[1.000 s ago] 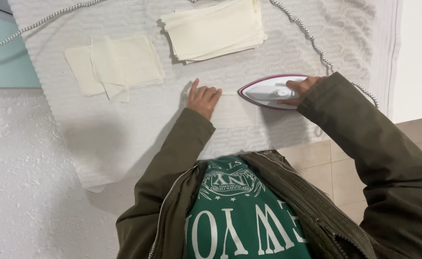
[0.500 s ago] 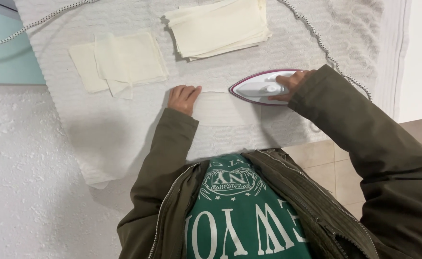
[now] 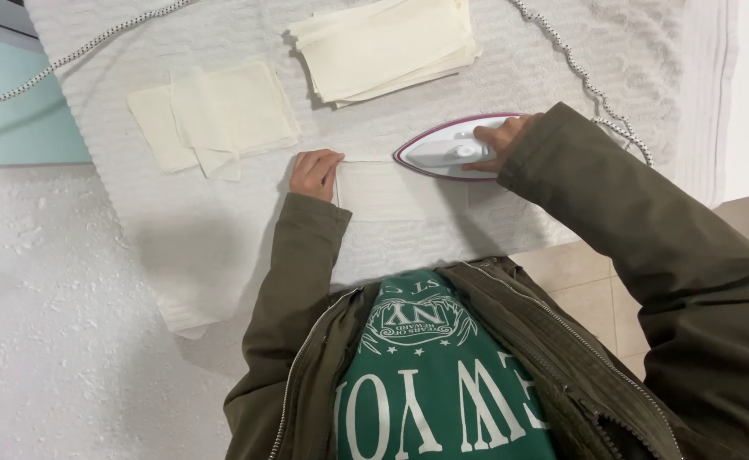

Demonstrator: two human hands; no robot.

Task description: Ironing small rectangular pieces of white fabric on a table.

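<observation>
Near the white towel's (image 3: 221, 247) front edge, the left hand (image 3: 315, 173) presses flat fingers on a thin, limp cloth piece (image 3: 383, 189); the right hand (image 3: 498, 140) grips the iron (image 3: 442, 153) at the cloth's far edge. The cloth looks best pinned at its end.

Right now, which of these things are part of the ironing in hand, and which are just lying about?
In use:
- iron, in the grip of the right hand
- pale cloth piece being pressed, its edge held down by the left hand
- white padded cover underneath

Lying about:
- stack of cream cloth pieces
- a few loose cream pieces
- speckled cord
</observation>
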